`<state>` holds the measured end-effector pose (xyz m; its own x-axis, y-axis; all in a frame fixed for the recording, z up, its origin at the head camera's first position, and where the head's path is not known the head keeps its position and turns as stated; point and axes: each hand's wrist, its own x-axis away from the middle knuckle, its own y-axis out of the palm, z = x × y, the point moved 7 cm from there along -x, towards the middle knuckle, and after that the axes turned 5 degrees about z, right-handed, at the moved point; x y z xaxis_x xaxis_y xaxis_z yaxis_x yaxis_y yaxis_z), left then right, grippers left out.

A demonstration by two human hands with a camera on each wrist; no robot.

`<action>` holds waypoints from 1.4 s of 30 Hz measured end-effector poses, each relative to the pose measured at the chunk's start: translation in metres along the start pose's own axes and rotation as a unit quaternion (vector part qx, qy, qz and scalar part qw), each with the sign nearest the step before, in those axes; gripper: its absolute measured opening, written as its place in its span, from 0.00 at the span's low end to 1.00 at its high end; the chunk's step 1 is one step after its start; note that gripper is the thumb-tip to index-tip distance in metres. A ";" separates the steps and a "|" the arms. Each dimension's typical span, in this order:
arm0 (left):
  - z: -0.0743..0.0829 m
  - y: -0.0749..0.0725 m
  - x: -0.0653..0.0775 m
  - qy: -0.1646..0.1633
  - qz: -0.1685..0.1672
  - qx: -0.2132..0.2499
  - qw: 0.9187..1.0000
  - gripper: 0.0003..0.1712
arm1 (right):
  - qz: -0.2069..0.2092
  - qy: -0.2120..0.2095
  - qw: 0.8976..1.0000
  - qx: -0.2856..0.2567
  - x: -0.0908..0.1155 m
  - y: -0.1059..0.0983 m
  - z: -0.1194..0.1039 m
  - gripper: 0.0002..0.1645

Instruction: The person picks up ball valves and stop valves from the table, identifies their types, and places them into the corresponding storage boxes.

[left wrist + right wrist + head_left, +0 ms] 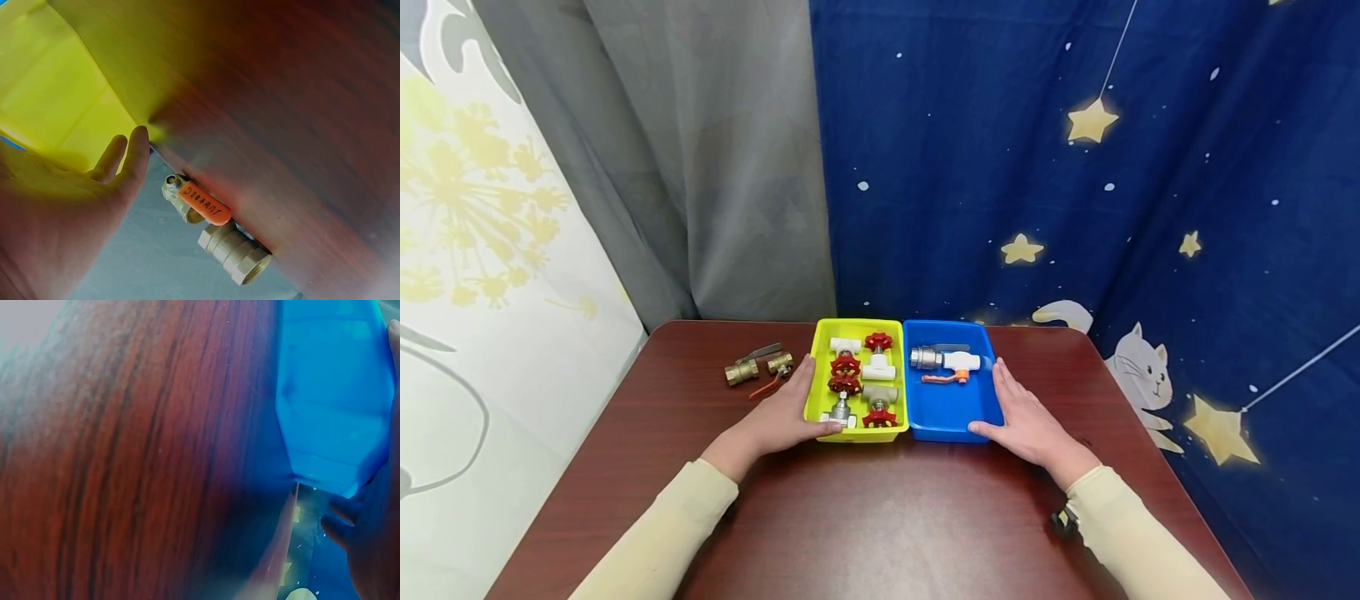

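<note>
My left hand lies along the left side of a yellow tray, its fingers extended and its thumb at the front rim. Several valves with red handwheels and white, grey or metal bodies lie in that tray. Against the right side of a blue tray my right hand rests with straight fingers, thumb over the front corner. Inside the blue one are a metal ball valve and a white valve with an orange lever. The right wrist view shows the blue tray's outer wall beside my fingers.
Left of the yellow tray, two brass ball valves lie on the brown table: one with a grey lever, one with a red-orange lever. The trays stand side by side near the far edge. Curtains hang behind.
</note>
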<state>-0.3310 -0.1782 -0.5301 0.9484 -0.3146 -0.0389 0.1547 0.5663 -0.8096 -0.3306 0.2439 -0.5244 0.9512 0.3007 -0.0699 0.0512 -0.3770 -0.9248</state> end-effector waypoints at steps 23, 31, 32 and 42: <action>-0.041 -0.071 -0.010 0.008 0.107 -0.029 0.994 0.50 | 0.001 0.013 1.000 -0.023 0.000 0.003 0.003 0.74; -0.084 -0.102 -0.016 -0.007 0.126 -0.089 0.988 0.35 | -0.001 0.015 1.000 -0.026 -0.002 0.003 0.002 0.74; -0.088 -0.103 -0.017 -0.009 0.122 -0.097 0.988 0.36 | -0.001 0.014 1.000 -0.028 -0.002 0.003 0.002 0.74; -0.112 -0.097 -0.028 -0.039 0.060 -0.121 0.990 0.42 | -0.003 0.013 0.999 -0.033 -0.001 0.003 0.001 0.74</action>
<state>-0.4036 -0.3099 -0.5160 0.9760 -0.1905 -0.1052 -0.0223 0.3933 -0.9191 -0.3315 0.2438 -0.5275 0.9585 0.2797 -0.0546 0.0752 -0.4328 -0.8984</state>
